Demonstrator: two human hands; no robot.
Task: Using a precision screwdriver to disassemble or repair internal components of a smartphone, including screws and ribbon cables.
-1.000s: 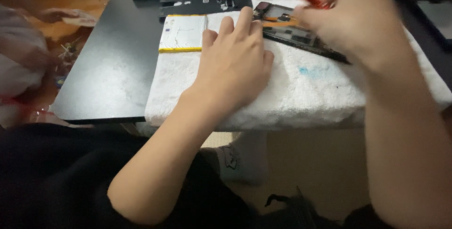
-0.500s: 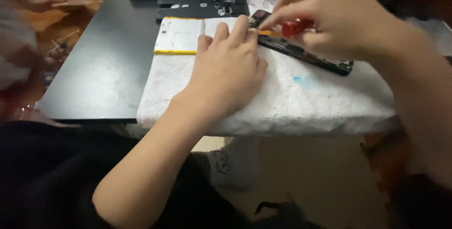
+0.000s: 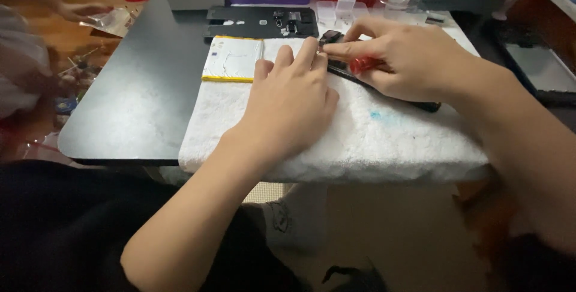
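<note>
While the left hand (image 3: pixel 288 97) presses flat, the right hand (image 3: pixel 399 58) pinches a red-handled tool (image 3: pixel 365 64) over the diagonal dark phone (image 3: pixel 384 85).

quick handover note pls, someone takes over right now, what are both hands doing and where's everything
Left hand: flat, palm down on the white towel, fingertips against the opened black phone.
Right hand: pinching a red-handled tool at the phone's upper end; its tip is hidden.
Things: yellow-edged flat battery lies on the towel's left end; a black back cover with small parts on it lies behind on the black table.
Done: phone is open, battery out.
Left: work at the upper end is underway; nothing reassembled.
</note>
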